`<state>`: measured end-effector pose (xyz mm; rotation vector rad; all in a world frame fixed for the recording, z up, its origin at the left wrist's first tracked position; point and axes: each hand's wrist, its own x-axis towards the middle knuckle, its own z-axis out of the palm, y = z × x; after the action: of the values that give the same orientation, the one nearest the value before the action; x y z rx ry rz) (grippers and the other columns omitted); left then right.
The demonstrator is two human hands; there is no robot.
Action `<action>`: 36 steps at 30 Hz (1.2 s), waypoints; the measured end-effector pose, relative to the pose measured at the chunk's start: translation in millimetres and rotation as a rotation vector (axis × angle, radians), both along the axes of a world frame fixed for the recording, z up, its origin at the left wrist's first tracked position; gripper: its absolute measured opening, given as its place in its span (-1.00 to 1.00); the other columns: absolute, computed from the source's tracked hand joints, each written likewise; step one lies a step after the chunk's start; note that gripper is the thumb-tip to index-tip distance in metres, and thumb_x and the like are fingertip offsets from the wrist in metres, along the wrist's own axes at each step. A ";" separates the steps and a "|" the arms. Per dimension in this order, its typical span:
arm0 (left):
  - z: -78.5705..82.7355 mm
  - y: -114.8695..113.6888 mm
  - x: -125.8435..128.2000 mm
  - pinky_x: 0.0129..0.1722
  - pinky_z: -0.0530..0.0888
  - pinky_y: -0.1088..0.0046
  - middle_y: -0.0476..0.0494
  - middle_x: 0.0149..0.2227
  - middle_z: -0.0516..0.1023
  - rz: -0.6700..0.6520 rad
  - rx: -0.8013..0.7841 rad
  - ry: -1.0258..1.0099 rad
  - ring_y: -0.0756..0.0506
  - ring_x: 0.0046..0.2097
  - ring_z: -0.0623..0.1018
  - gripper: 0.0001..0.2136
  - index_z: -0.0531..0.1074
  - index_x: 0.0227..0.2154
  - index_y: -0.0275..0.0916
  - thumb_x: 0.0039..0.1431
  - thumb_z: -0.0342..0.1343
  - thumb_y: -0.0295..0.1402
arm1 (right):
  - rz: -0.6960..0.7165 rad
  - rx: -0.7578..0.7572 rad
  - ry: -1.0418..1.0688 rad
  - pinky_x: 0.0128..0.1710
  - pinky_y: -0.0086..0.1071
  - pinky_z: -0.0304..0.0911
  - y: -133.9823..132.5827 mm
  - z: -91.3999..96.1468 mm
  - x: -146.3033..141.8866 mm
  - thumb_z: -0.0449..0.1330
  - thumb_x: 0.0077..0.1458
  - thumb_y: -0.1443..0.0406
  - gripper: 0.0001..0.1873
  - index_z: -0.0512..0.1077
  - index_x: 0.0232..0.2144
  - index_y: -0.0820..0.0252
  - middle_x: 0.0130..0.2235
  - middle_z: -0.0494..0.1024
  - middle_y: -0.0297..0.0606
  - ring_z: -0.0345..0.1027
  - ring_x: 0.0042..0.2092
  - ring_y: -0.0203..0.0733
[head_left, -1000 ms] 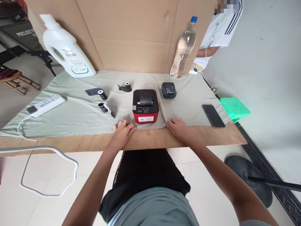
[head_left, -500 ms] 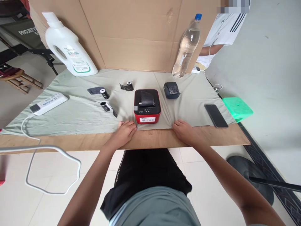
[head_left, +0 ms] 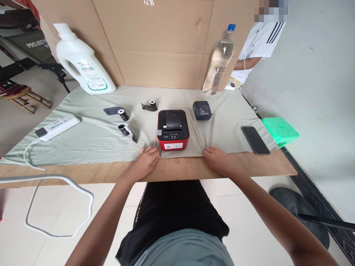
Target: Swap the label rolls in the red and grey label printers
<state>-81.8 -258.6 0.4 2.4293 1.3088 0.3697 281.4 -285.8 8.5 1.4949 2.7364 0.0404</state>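
Observation:
A red and black receipt printer point(head_left: 173, 142) stands at the front middle of a grey-green cloth point(head_left: 155, 127), a dark paper strip curling out of its top. My left hand point(head_left: 148, 159) rests close to the printer's front left corner, its fingers curled on the cloth's front edge. To the right of the printer, my right hand point(head_left: 215, 157) is also closed at that edge, with creases in the cloth running into its fingers. The fingertips of both are partly hidden. Behind the printer on the right sits a small dark box-shaped device point(head_left: 202, 111).
Small black rolls point(head_left: 124, 115) lie left of the printer. A white power strip point(head_left: 57, 127) is farther left, a phone point(head_left: 255, 140) far right. A white jug point(head_left: 83, 64) and a water bottle point(head_left: 219, 62) stand before a cardboard panel point(head_left: 161, 48). A person point(head_left: 257, 48) is behind it.
The whole view has shifted slightly, so things on the table appear a little lower. Both hands stay in the same places, and no object has moved.

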 end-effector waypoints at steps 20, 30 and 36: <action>16.1 13.2 -1.5 -0.11 0.43 0.32 -0.05 -0.27 0.44 0.230 -0.006 -0.439 -0.11 -0.20 0.48 -0.74 0.32 -0.30 -0.14 0.48 -0.08 -0.14 | -0.156 -0.110 0.574 -0.27 -0.25 0.23 24.8 28.3 -26.0 0.09 0.41 0.15 -0.80 0.35 -0.27 0.10 -0.27 0.47 -0.25 0.35 -0.26 -0.13; 5.4 36.8 25.3 0.00 0.52 0.27 -0.21 -0.05 0.55 0.104 0.648 -0.526 -0.16 -0.02 0.56 -0.83 0.50 -0.02 -0.18 0.40 0.11 -0.35 | -0.077 0.057 1.088 0.15 0.13 0.42 68.3 -11.1 -85.5 0.31 0.17 0.06 -0.09 0.01 0.43 0.06 0.30 0.23 0.07 0.32 0.22 0.19; 3.2 31.1 26.6 0.04 0.54 0.21 -0.25 0.05 0.65 0.096 0.704 -0.420 -0.19 0.01 0.63 -0.78 0.50 0.03 -0.18 0.42 0.04 -0.36 | 0.054 0.209 0.970 0.39 0.22 0.17 68.7 -5.9 -77.6 0.26 0.22 0.09 -0.33 0.21 0.30 0.07 0.41 0.19 0.08 0.12 0.44 0.24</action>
<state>-55.3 -227.6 3.7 2.5805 1.2365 1.4906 203.8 -217.0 2.6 1.8456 3.5806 -0.5597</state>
